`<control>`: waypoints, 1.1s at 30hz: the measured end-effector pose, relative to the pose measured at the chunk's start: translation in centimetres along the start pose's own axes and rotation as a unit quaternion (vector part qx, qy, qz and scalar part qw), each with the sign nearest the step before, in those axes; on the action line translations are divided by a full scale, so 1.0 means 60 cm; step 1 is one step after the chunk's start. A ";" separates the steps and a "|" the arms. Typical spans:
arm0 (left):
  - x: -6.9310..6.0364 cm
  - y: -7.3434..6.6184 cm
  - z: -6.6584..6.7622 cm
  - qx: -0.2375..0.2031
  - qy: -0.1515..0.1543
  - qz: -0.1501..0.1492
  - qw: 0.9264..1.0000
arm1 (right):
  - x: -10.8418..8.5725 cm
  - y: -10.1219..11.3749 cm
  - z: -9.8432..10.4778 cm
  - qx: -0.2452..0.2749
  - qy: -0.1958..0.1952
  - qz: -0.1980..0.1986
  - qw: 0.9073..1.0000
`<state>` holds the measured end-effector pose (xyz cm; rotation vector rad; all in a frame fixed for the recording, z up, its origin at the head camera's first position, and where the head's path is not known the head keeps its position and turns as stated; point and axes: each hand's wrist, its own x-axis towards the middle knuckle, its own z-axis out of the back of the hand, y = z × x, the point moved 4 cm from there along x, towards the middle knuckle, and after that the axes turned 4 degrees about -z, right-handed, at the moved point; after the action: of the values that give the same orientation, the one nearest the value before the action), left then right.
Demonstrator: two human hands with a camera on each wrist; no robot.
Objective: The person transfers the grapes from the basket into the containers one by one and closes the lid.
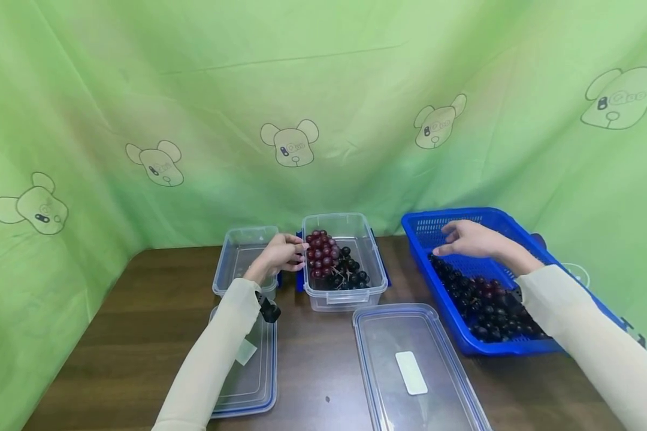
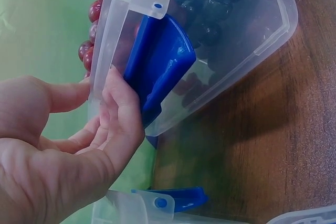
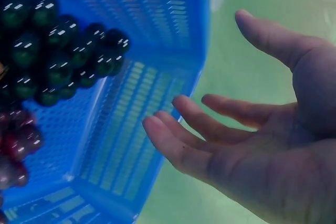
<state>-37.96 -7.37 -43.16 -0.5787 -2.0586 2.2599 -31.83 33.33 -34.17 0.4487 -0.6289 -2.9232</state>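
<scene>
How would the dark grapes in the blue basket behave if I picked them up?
The dark grapes would probably sag rather than stay stiff, being many separate berries clustered together. Their glossy surfaces suggest slipperiness. Any that came loose might roll, since each looks round.

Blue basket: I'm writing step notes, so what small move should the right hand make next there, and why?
Probably lower the right hand onto the black grapes and close its fingers. They are spread and hold nothing above the blue basket, while the clear container seems to have room beside its red bunch and black bunch.
</scene>
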 end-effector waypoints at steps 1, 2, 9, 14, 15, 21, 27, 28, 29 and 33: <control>0.000 0.000 0.000 0.001 0.000 -0.001 1.000 | -0.002 -0.008 -0.002 0.002 0.005 -0.001 1.000; 0.001 0.001 0.000 0.001 0.000 -0.002 1.000 | -0.004 -0.016 -0.004 0.002 0.009 -0.001 1.000; 0.003 0.002 -0.001 0.001 0.002 -0.001 1.000 | -0.008 -0.056 -0.032 -0.011 0.028 0.000 1.000; 0.002 -0.001 0.000 0.004 0.003 -0.002 1.000 | -0.005 -0.071 -0.047 -0.016 0.053 0.003 0.998; 0.002 -0.001 0.000 0.003 0.003 -0.002 1.000 | -0.003 -0.074 -0.050 -0.018 0.057 0.006 0.998; 0.002 -0.002 -0.001 0.006 -0.002 -0.006 1.000 | 0.015 -0.089 -0.065 -0.031 0.072 0.007 0.997; 0.001 0.000 -0.004 0.003 -0.002 -0.011 1.000 | 0.032 -0.094 -0.076 -0.043 0.062 0.017 0.997; 0.000 0.000 -0.004 0.003 -0.002 -0.011 1.000 | 0.035 -0.094 -0.077 -0.043 0.060 0.015 0.997; 0.000 0.000 -0.004 0.002 -0.002 -0.010 1.000 | 0.038 -0.093 -0.078 -0.045 0.056 0.016 0.997; 0.000 -0.001 -0.001 0.004 -0.003 -0.011 1.000 | 0.047 -0.085 -0.083 -0.060 0.047 0.021 0.997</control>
<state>-37.97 -7.27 -43.11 -0.5470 -2.0470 2.2605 -33.21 35.53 -41.34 0.5489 -0.4424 -2.8604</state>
